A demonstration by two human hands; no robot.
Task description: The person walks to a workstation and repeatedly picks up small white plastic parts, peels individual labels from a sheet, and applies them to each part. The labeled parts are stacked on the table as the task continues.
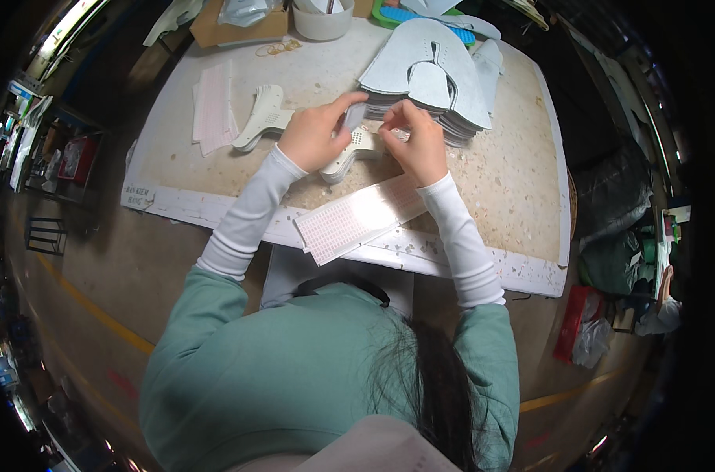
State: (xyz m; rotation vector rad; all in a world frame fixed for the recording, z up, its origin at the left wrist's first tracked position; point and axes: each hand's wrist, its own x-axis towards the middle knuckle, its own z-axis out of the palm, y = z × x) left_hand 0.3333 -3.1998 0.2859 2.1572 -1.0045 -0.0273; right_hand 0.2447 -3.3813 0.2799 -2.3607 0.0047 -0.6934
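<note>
My left hand [316, 137] is raised over the table, its thumb and index finger around a small greyish piece [355, 116], which is blurred. To its right, my right hand [417, 143] has its fingertips pinched together; whatever is between them is too small to make out. Below and between the hands lies a stack of white cut pieces with punched holes [343, 167], partly covered by my left hand. Another such stack [263, 119] sits left of that hand. Close to the table's front edge, sheets of small pink-printed labels [357, 219] lie at a slant, partly under my right wrist.
A tall stack of pale blue-grey shoe uppers [397, 59] stands at the back right. More pink-printed sheets [214, 110] rest at the left. Along the back are a cardboard box [243, 33], a white tub [323, 23], yellow rubber bands [279, 47] and a green tray [387, 14].
</note>
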